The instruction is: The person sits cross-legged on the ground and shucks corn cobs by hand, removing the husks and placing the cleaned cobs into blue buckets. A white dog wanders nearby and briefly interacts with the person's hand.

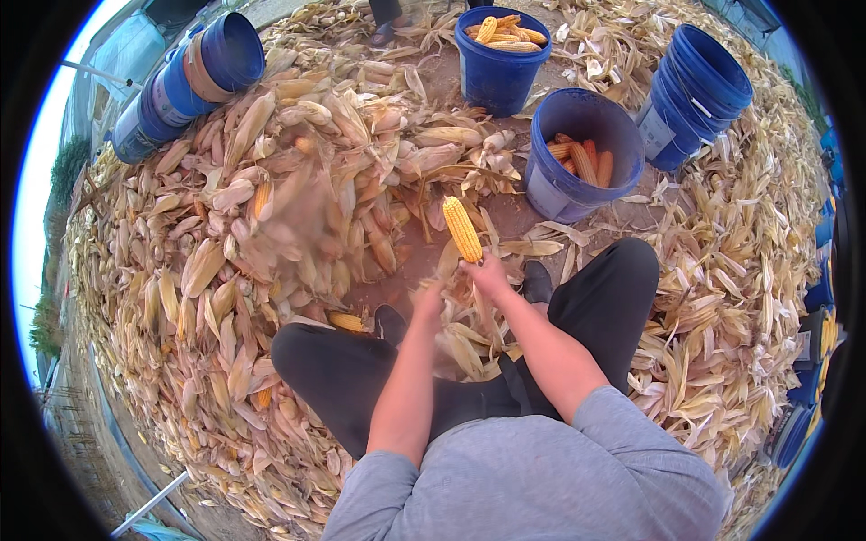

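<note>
My right hand (488,276) grips the lower end of a husked yellow corn cob (463,228), whose tip points up and away from me. Just left of it, my left hand (429,297) is blurred. Pale husk leaves (447,262) show against its fingers, but whether it holds them is unclear. Loose husks (470,348) lie between my legs, below both hands. Beyond the cob, to the right, a blue bucket (541,177) tilts towards me with several orange cobs (585,162) inside. Another bare cob (346,321) lies by my left shoe.
Unhusked corn (216,270) is heaped on the left; stripped husks (724,284) cover the right. A blue bucket of cobs (499,81) stands ahead. Stacked buckets (700,88) are at the right, with another stack (186,88) leaning at the far left. Another person's foot (383,34) shows at the top.
</note>
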Motion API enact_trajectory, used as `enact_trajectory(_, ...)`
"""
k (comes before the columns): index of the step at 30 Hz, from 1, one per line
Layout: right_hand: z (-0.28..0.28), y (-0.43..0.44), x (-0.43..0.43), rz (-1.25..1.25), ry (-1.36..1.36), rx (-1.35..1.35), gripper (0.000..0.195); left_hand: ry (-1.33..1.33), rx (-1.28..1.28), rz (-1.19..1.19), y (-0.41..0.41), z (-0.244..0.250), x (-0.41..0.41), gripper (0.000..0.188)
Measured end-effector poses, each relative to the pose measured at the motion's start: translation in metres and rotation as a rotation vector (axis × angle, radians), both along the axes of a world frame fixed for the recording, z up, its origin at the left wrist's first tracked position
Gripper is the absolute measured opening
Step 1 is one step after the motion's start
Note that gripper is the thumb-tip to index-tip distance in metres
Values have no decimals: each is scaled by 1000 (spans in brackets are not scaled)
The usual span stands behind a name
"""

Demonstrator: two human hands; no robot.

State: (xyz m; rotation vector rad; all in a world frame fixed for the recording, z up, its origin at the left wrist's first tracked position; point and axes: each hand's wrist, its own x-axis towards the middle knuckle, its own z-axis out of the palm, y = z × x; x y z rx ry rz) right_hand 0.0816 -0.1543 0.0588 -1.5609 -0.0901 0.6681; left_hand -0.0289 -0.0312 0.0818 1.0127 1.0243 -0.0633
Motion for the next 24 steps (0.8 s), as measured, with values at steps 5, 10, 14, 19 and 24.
enact_trajectory(5,13,9,-21,336,-438,-464,33,-578,34,294,12,2,31,56)
enact_trajectory(10,32,6,-34,904,-660,-600,35,-173,-31,283,51,-26,41,48)
enact_trajectory(14,16,-12,-47,1002,-610,-598,44,-131,-206,314,107,-35,29,45)
enact_trajectory(19,-15,-16,-40,1142,-209,-606,74,-27,-48,74,92,-33,33,41)
enact_trajectory(24,12,4,5,344,192,34,47,-297,-90,-42,28,-35,52,49)
